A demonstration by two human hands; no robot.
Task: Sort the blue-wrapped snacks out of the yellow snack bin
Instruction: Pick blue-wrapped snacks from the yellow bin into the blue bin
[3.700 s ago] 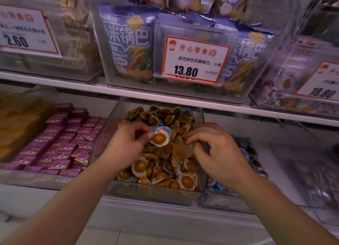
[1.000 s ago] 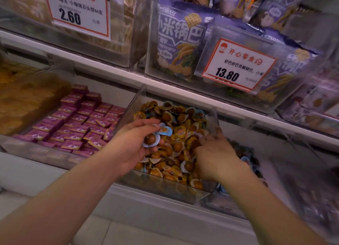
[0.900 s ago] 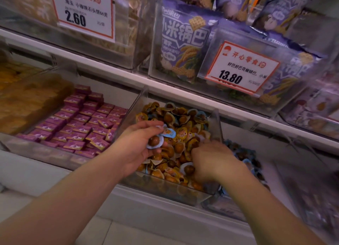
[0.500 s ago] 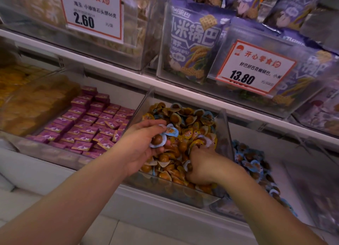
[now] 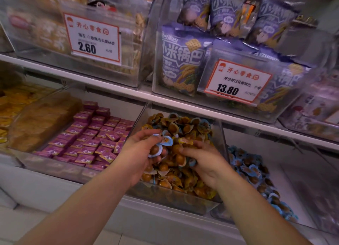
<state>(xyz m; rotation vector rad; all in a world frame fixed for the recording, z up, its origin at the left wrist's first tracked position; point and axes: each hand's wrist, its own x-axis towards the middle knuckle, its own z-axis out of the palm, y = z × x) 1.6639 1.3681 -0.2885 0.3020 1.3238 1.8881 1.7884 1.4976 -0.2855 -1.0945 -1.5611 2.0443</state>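
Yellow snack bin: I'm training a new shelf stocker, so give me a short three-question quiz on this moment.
1. True or false: the left hand holds blue-wrapped snacks above the yellow snack bin.
2. The bin of blue snacks sits on which side of the yellow bin? A) its left B) its right C) the shelf above
3. Fill in: the price tag on the shelf above the yellow bin reads ____.

Key: 1 true; 2 B; 3 13.80. The right hand digs among the pile, fingers curled into it; a blue wrapper shows at its fingertips.
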